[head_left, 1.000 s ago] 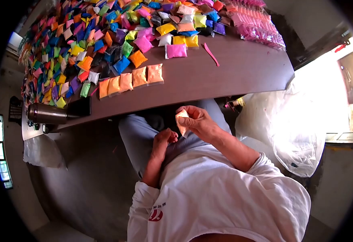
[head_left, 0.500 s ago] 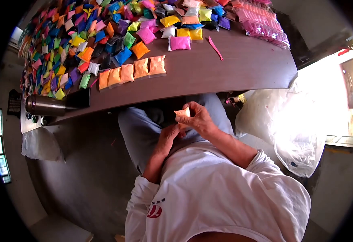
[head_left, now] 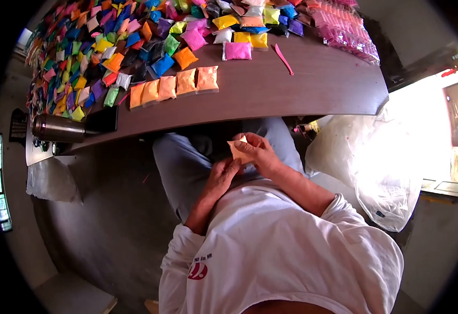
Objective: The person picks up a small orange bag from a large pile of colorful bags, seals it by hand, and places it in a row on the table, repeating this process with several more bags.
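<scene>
A small light-orange packet (head_left: 242, 153) is held over my lap, below the table's front edge. My right hand (head_left: 260, 153) pinches its upper and right side, with the thumb lying across its face. At its lower end my left hand (head_left: 224, 175) is closed, thumb and fingertips gripping the packet. On the table ahead, several orange packets (head_left: 167, 87) lie in a row, side by side. Part of the held packet is hidden behind my fingers.
A big heap of coloured packets (head_left: 114, 62) covers the brown table's (head_left: 291, 97) left and back. Bundled pink tools (head_left: 344, 31) lie at the back right, one pink plastic knife (head_left: 283, 59) nearer. A metal flask (head_left: 58, 128) lies at the left edge; a plastic bag (head_left: 339, 152) hangs right.
The packet in my hands has turned, so more of its flat face shows. My left hand has shifted slightly up and right along it. The view has tilted a little.
</scene>
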### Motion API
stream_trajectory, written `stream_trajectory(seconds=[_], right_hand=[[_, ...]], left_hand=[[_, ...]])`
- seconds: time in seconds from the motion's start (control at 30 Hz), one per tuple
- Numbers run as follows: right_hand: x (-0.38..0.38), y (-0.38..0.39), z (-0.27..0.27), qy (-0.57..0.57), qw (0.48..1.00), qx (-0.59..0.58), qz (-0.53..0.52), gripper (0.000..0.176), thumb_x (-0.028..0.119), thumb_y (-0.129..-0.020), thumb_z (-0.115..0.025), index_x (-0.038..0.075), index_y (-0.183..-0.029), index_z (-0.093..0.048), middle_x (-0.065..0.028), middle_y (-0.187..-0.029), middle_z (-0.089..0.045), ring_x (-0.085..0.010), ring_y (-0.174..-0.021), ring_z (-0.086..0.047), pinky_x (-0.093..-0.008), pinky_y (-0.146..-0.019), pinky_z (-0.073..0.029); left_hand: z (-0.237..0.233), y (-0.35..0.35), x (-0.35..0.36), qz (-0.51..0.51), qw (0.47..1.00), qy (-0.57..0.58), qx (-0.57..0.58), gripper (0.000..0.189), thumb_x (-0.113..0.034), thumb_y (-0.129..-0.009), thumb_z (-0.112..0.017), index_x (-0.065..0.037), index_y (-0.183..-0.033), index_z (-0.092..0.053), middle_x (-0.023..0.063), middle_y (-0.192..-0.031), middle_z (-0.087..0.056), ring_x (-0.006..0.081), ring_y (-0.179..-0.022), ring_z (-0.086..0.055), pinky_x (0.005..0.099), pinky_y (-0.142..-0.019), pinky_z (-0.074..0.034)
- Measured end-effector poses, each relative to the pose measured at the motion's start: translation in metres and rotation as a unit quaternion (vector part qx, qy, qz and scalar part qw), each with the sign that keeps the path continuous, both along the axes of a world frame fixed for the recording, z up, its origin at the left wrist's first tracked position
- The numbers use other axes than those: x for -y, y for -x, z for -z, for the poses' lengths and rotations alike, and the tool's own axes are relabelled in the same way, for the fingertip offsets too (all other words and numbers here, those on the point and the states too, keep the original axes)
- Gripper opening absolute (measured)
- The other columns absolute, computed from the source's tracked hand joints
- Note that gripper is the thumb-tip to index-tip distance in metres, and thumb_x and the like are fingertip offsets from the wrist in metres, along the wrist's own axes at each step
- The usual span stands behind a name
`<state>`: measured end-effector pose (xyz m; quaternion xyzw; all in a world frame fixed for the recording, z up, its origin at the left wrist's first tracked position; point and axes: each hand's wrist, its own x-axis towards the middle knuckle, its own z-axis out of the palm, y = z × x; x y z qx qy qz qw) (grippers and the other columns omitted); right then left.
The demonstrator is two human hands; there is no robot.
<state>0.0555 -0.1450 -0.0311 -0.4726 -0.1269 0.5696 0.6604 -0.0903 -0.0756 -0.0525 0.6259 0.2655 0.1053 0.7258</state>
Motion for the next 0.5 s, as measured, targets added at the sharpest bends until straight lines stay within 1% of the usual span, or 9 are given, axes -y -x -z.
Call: stream_trajectory(seconds=[0.03, 0.07, 0.13, 0.17, 0.23, 0.33, 0.43, 0.47, 0.5], right_hand=[[0.001, -0.003, 0.0, 0.028, 0.997, -0.059, -0.028, 0.021, 0.017, -0.084, -0.066, 0.002, -0.094, -0.055, -0.0022, -0.077, -0.058, -0.0112, -0.066, -0.057, -0.026, -0.054, -0.048], [0.002, -0.004, 0.001, 0.028, 0.997, -0.059, -0.028, 0.021, 0.017, -0.084, -0.066, 0.002, -0.094, -0.055, -0.0022, -0.077, -0.058, -0.0112, -0.066, -0.057, -0.026, -0.054, -0.048], [0.005, -0.005, 0.003, 0.028, 0.997, -0.009, -0.071, 0.02, 0.018, -0.084, -0.066, 0.002, -0.092, -0.058, -0.0027, -0.078, -0.059, -0.0115, -0.067, -0.058, -0.0259, -0.053, -0.048], [0.006, -0.005, 0.007, 0.029, 0.997, -0.01, -0.071, 0.02, 0.018, -0.084, -0.066, 0.002, -0.092, -0.058, -0.0027, -0.078, -0.059, -0.0115, -0.067, -0.058, -0.0259, -0.053, -0.048], [0.007, -0.003, 0.013, -0.017, 0.999, -0.003, -0.043, 0.022, 0.019, -0.085, -0.065, 0.001, -0.095, -0.058, -0.0042, -0.08, -0.061, -0.0116, -0.066, -0.058, -0.0253, -0.054, -0.048], [0.008, -0.002, 0.009, -0.031, 0.999, 0.017, -0.041, 0.022, 0.019, -0.084, -0.066, 0.001, -0.096, -0.058, -0.0049, -0.081, -0.062, -0.0117, -0.064, -0.059, -0.0255, -0.057, -0.049], [0.005, -0.005, 0.004, -0.013, 0.997, 0.052, -0.06, 0.024, 0.02, -0.085, -0.065, 0.001, -0.097, -0.057, -0.0054, -0.079, -0.062, -0.0126, -0.063, -0.06, -0.0256, -0.058, -0.049], [0.006, -0.007, 0.002, -0.013, 0.997, 0.053, -0.06, 0.024, 0.02, -0.085, -0.065, 0.001, -0.097, -0.057, -0.0054, -0.079, -0.062, -0.0126, -0.063, -0.06, -0.0256, -0.058, -0.049], [0.009, -0.008, -0.001, 0.004, 0.996, 0.04, -0.082, 0.024, 0.02, -0.085, -0.064, 0.001, -0.097, -0.057, -0.0058, -0.079, -0.062, -0.0131, -0.063, -0.06, -0.0257, -0.057, -0.049]], left_hand=[[0.001, 0.0, 0.0, 0.0, 1.0, -0.004, -0.004, 0.039, -0.038, -0.092, -0.05, -0.001, -0.089, -0.059, 0.0015, -0.074, -0.057, 0.0095, -0.071, -0.051, 0.0235, -0.067, -0.041], [0.003, 0.0, 0.0, 0.001, 1.0, -0.008, -0.009, 0.037, -0.037, -0.092, -0.052, -0.001, -0.086, -0.058, 0.0004, -0.074, -0.056, 0.0082, -0.07, -0.049, 0.0226, -0.065, -0.04], [0.001, -0.001, 0.001, 0.005, 1.0, -0.021, -0.007, 0.038, -0.037, -0.092, -0.051, 0.0, -0.086, -0.058, 0.0011, -0.073, -0.056, 0.0085, -0.069, -0.049, 0.023, -0.065, -0.041], [0.0, -0.001, 0.002, 0.008, 0.999, -0.033, -0.005, 0.039, -0.037, -0.092, -0.051, 0.0, -0.086, -0.058, 0.0019, -0.072, -0.056, 0.0089, -0.068, -0.05, 0.0234, -0.064, -0.041], [-0.001, -0.001, 0.003, 0.011, 0.999, -0.041, -0.007, 0.039, -0.037, -0.092, -0.051, 0.001, -0.087, -0.058, 0.0026, -0.072, -0.057, 0.0092, -0.067, -0.05, 0.0238, -0.064, -0.042], [0.004, -0.001, 0.004, 0.009, 0.999, -0.048, -0.004, 0.039, -0.037, -0.092, -0.051, 0.001, -0.087, -0.058, 0.0039, -0.072, -0.057, 0.0099, -0.067, -0.051, 0.0245, -0.063, -0.043], [0.006, -0.001, 0.001, 0.005, 0.999, -0.04, 0.007, 0.039, -0.036, -0.093, -0.05, 0.001, -0.088, -0.058, 0.0047, -0.072, -0.058, 0.0105, -0.067, -0.052, 0.0248, -0.063, -0.044], [0.007, -0.001, 0.001, 0.005, 0.999, -0.032, 0.011, 0.038, -0.036, -0.093, -0.05, 0.001, -0.089, -0.058, 0.005, -0.073, -0.059, 0.0107, -0.067, -0.053, 0.0248, -0.063, -0.044], [0.007, -0.002, 0.002, 0.006, 0.999, -0.032, 0.011, 0.038, -0.036, -0.093, -0.05, 0.001, -0.089, -0.058, 0.005, -0.073, -0.059, 0.0107, -0.067, -0.053, 0.0248, -0.063, -0.044]])
